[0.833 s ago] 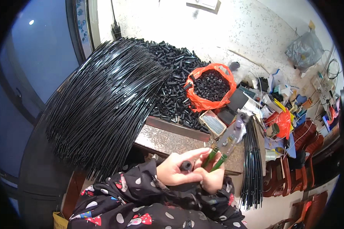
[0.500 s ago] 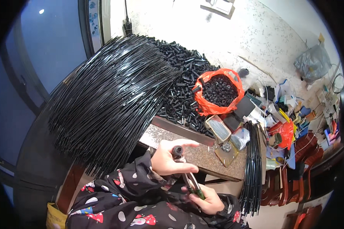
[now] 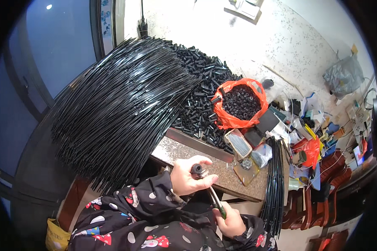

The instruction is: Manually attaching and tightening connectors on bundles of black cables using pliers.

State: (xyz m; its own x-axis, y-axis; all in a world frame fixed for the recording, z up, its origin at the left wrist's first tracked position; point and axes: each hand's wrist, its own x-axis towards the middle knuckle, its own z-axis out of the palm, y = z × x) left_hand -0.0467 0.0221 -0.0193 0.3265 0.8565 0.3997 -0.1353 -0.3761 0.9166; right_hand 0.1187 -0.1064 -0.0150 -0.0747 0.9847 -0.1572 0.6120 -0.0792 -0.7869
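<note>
Near the table's front edge, my left hand [image 3: 183, 179] is closed round a short black tube [image 3: 196, 168], whose round end points up between thumb and fingers. Lower and to the right, my right hand [image 3: 231, 224] grips a pair of pliers [image 3: 215, 198] by green handles. The pliers' metal part runs up to the black tube at my left hand; the fingers partly hide where they meet. A large pile of long thin black rods [image 3: 121, 108] fans out on the left. Beside it lies a heap of short black tubes [image 3: 201, 100].
An orange-red plastic bag [image 3: 227, 123] full of small black parts stands on the heap. A metal strip [image 3: 197, 145] borders the heap in front. Right of it are an open box [image 3: 239, 143], a clear bag [image 3: 262, 154] and a bundle of black rods [image 3: 273, 188] over the table edge.
The pliers' handles, spread apart before, are now closer together in my right hand. My left hand has shifted slightly down and right with the tube. The whole view has moved a little.
</note>
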